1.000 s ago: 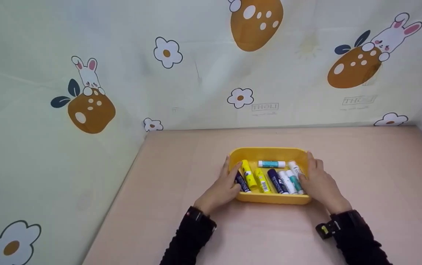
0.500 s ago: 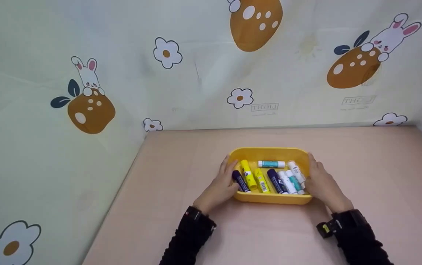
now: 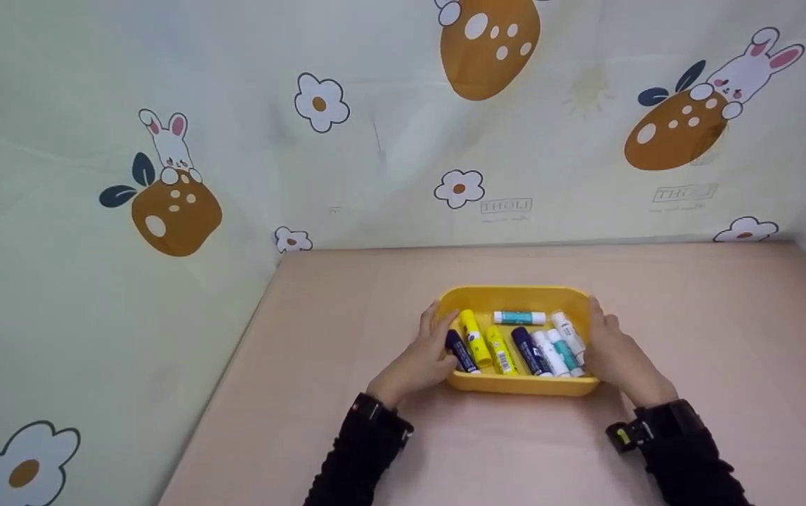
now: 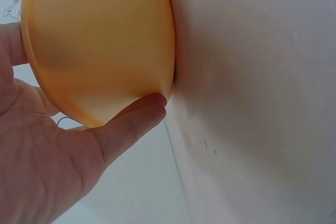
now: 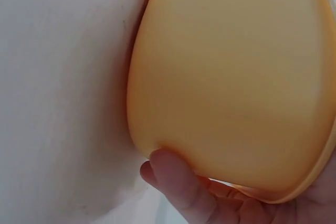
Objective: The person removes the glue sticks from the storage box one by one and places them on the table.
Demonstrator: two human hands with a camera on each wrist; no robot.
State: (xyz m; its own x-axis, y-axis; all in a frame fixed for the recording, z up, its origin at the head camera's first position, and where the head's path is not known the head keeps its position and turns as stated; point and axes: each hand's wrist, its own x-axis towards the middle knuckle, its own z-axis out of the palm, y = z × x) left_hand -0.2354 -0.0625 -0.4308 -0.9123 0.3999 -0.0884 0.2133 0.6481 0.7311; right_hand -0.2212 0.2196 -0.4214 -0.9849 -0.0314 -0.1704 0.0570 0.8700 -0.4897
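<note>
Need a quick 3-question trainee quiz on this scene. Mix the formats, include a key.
1. Multiple choice: how many yellow glue sticks lie in the yellow tray?
A) one
B) two
C) four

2. True or false: the teal-labelled glue stick at the back lies parallel to the tray's long sides.

3. Fill in: the left hand and the right hand grip opposite ____ of the tray.

Key: 1. B; 2. True; 3. ends.
</note>
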